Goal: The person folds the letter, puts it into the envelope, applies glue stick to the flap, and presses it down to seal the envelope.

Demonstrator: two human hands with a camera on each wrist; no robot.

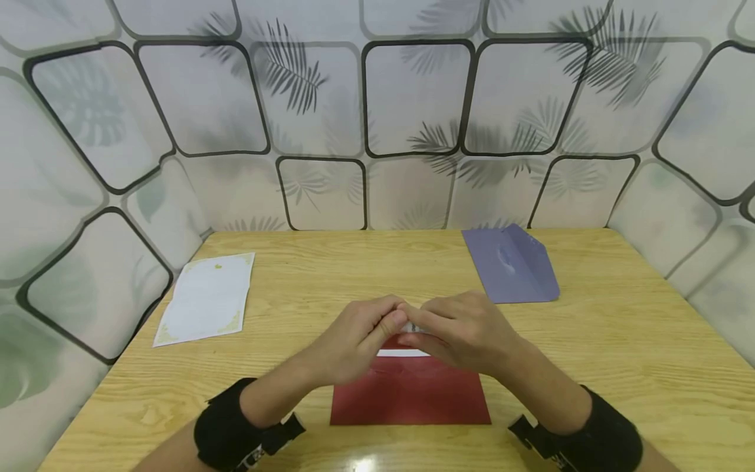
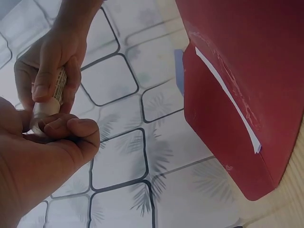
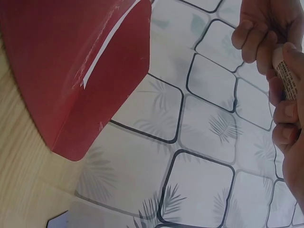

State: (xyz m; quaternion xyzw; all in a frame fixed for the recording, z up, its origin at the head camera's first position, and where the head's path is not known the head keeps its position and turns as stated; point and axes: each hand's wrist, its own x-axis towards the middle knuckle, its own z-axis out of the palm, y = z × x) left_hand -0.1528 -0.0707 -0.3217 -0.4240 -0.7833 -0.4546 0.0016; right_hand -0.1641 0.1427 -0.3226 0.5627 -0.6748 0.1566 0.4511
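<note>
Above the red envelope (image 1: 413, 396), my two hands meet over a small white glue stick (image 2: 60, 88) with a printed label. My right hand (image 1: 468, 331) grips its labelled body. At the other end, the curled fingers of my left hand (image 1: 356, 341) hold the plain white end, which they partly cover. The envelope lies on the table with its flap raised away from me. A white paper edge (image 1: 404, 353) sticks out of its opening, and shiny smears mark the red surface beside it in both wrist views.
A white sheet with gold corner patterns (image 1: 209, 298) lies at the table's left. At the back right lies a purple envelope (image 1: 501, 272) with its flap unfolded. Patterned fabric walls (image 1: 413, 98) enclose the wooden table (image 1: 295, 282) at the back and sides.
</note>
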